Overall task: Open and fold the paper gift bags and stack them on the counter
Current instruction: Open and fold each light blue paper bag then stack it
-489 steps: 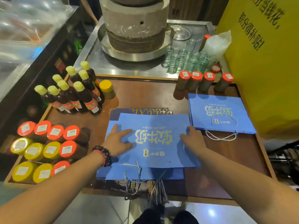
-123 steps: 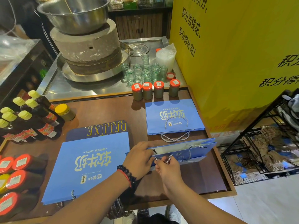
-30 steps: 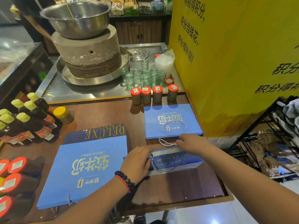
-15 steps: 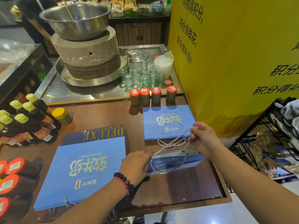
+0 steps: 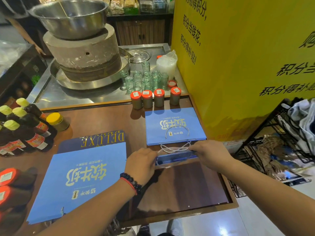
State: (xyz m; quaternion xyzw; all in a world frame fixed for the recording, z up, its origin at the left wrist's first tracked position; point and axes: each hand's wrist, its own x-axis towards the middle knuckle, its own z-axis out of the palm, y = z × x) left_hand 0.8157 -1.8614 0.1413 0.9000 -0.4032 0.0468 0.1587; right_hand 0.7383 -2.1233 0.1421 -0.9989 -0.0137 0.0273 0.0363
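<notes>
Small bag in hand: a small blue paper gift bag (image 5: 176,157) sits on the counter (image 5: 184,188) toward its right edge, between the two hands. Its long axis runs left to right, parallel to the counter's front edge. It looks partly collapsed, and its white cord handles (image 5: 173,148) point toward the far edge.
Left hand: the left hand (image 5: 140,165) has its fingers curled at the bag's left end and grips it there; a dark bead bracelet (image 5: 131,183) is on the wrist.
Right hand: the right hand (image 5: 210,154) has its fingers bent over the bag's right end, at the cord handles; whether it pinches the cord or the paper edge cannot be told.
Flat small bags: a stack of small blue bags (image 5: 174,126) lies flat just beyond the held bag, near the right edge, with its print upside down to the camera and its handles toward the near edge.
Large bags: a large blue bag (image 5: 81,181) lies flat at the front left, long axis left to right, on top of a dark bag lettered DELUXE (image 5: 102,138).
Far edge: four orange-lidded jars (image 5: 154,99) stand in a row.
Left edge: dark bottles with yellow caps (image 5: 22,128) stand grouped.
</notes>
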